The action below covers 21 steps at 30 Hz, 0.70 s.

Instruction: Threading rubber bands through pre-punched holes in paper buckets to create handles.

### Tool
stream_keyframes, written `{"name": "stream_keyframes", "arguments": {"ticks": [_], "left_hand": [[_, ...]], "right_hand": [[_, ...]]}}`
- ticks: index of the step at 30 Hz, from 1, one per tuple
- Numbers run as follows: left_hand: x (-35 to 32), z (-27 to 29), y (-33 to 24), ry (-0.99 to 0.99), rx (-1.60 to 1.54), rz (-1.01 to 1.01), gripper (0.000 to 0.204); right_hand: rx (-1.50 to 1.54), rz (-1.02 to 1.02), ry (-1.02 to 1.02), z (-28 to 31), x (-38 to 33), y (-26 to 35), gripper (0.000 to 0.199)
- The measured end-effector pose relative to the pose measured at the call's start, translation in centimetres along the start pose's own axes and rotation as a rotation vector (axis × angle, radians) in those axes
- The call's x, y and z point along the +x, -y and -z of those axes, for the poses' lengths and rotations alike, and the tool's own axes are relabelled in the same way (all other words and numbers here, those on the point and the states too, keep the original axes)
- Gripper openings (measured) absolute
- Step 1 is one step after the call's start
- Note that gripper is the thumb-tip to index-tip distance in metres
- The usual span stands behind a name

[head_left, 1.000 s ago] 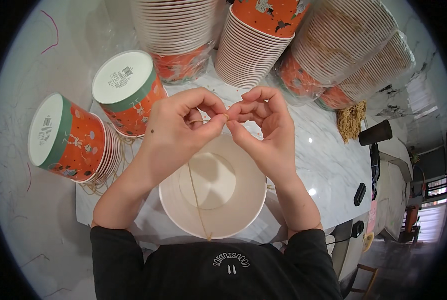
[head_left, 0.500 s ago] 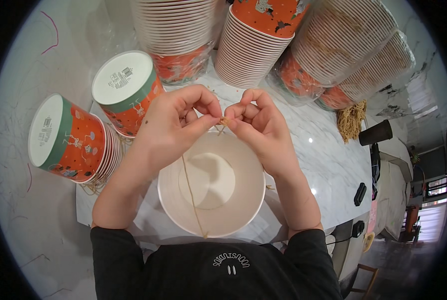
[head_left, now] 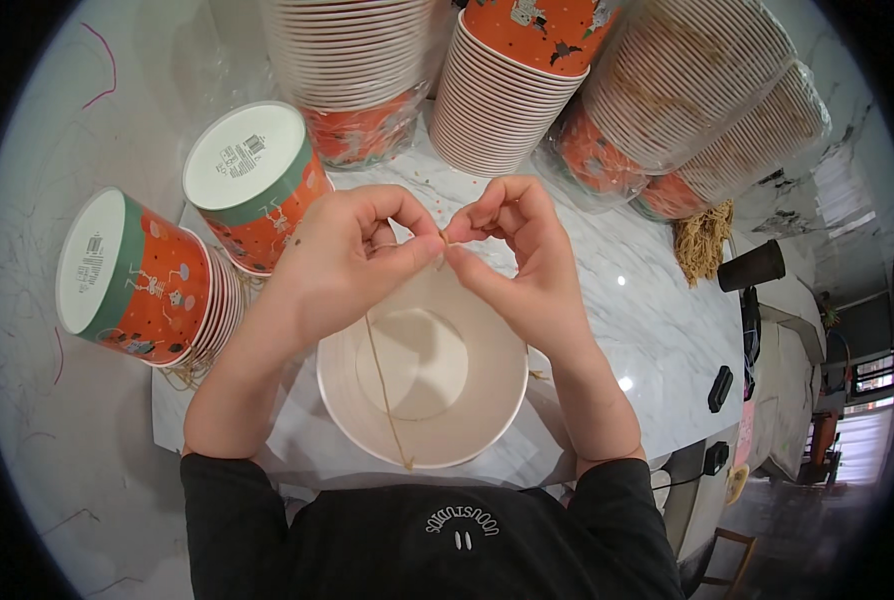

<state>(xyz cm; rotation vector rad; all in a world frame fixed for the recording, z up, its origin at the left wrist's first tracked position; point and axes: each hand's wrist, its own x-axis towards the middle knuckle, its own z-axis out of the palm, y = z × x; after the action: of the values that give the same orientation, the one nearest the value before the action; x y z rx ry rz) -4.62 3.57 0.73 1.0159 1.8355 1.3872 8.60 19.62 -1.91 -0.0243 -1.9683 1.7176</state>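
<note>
A white-lined paper bucket (head_left: 352,385) stands mouth up at the near edge of the table, between my forearms. A tan twine cord (head_left: 381,385) runs from its near rim up across the opening toward my hands. Over the far rim, my left hand (head_left: 372,235) pinches the twine between thumb and forefinger. My right hand (head_left: 517,250) meets it there, its thumb and forefinger closed on the same short piece of twine. The fingertips nearly touch, so the knot or end between them is mostly hidden.
Two upturned orange-and-green bucket stacks (head_left: 242,180) stand at the left. Tall stacks of buckets (head_left: 507,100), some in plastic wrap, line the back. A bundle of tan twine (head_left: 703,243) hangs by the right edge, near a dark cup (head_left: 752,266) and a small black device (head_left: 720,388).
My fingers have shifted slightly on the twine, and my right thumb has come lower, away from its forefinger. The bucket's near rim sits slightly higher in view.
</note>
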Motion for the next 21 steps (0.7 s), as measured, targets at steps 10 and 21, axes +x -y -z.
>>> {"name": "stream_keyframes", "arguments": {"ticks": [10, 21], "left_hand": [[0.1, 0.6, 0.5, -0.051, -0.06, -0.038, 0.011], [0.2, 1.4, -0.2, -0.035, 0.036, -0.023, 0.007]], "right_hand": [[-0.286, 0.026, -0.007, -0.5, 0.0, 0.4, 0.033], [-0.412, -0.149, 0.106, 1.6, 0.1, 1.5, 0.009]]}}
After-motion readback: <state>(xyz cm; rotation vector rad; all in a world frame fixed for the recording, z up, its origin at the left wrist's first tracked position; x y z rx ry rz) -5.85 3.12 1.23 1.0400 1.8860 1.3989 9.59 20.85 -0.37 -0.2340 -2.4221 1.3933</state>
